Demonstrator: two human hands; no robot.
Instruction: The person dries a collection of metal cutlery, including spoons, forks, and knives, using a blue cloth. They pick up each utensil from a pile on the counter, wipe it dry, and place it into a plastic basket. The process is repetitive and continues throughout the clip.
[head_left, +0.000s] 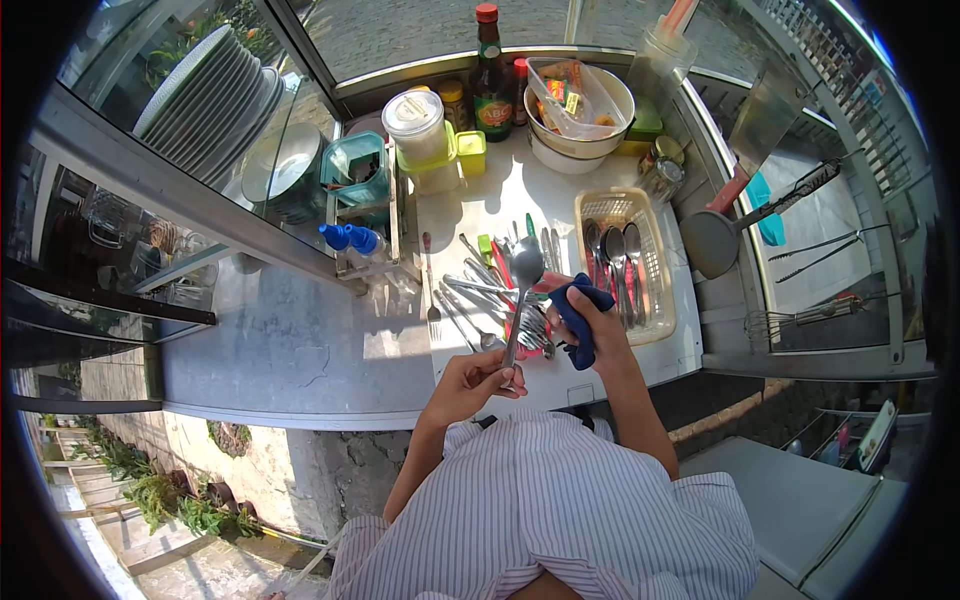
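Observation:
My left hand (477, 381) grips the handle of a metal spoon (526, 262), whose bowl points away from me. To its right, my right hand (596, 319) holds a bunched dark blue cloth (576, 322) close to the spoon but apart from its bowl. Beneath the spoon lies a loose pile of metal cutlery (480, 281), with some red and green handles among it. A fork (433, 311) lies at the pile's left. Several spoons (615, 247) rest bowls up in a cream plastic basket (666, 300), just beyond my right hand.
At the back stand a dark sauce bottle (493, 90), a white lidded jar (414, 124) and stacked bowls (577, 146) holding packets. A teal container (356, 161) and blue-capped bottles (363, 240) are on the left. A spatula (709, 244) and whisk (810, 313) hang at the right.

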